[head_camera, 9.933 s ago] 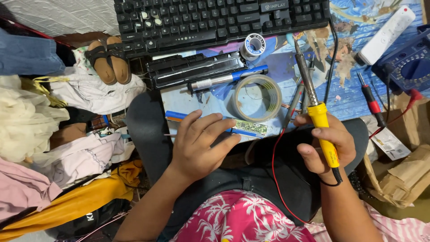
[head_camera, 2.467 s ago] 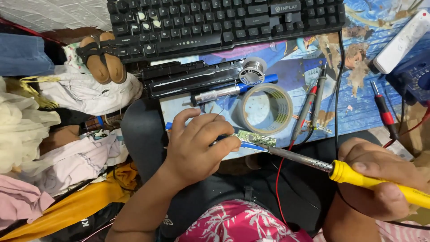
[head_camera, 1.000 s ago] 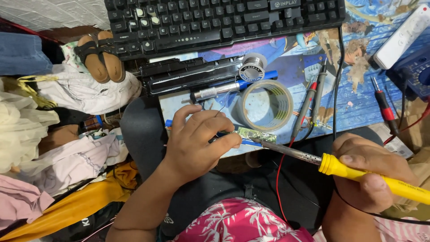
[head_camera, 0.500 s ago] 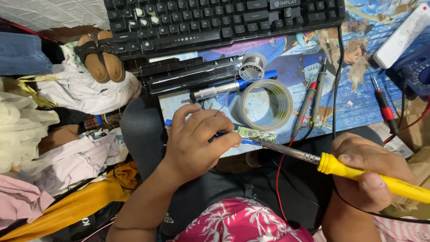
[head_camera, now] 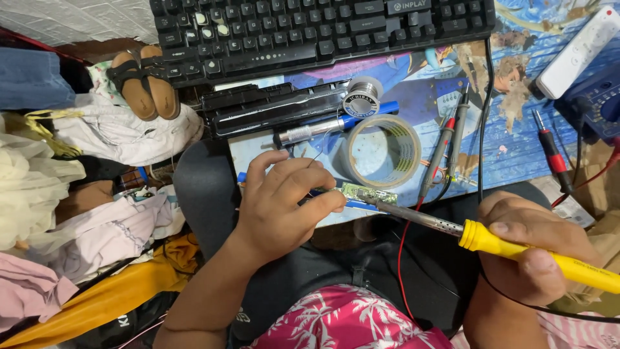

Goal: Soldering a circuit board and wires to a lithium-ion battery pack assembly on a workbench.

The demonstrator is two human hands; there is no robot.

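At the lower right of the frame, the right hand (head_camera: pixel 531 249) has its fingers wrapped tight around the yellow handle of a soldering iron (head_camera: pixel 516 249), whose metal shaft slants up and left. The shaft's tip meets the right end of a small green circuit board (head_camera: pixel 368 192) lying at the near edge of the blue desk mat (head_camera: pixel 516 148), just below centre. The left hand (head_camera: pixel 281 207), centre of the frame, rests curled beside the board, fingertips pinched together at its left end; what they pinch cannot be told. Just beyond the board lies a roll of clear tape (head_camera: pixel 381 150), with two probe leads (head_camera: pixel 445 145) to its right. Farther up sit a spool of solder wire (head_camera: pixel 361 97) and a blue-handled tool (head_camera: pixel 323 128). A black keyboard (head_camera: pixel 323 29) spans the top of the frame.
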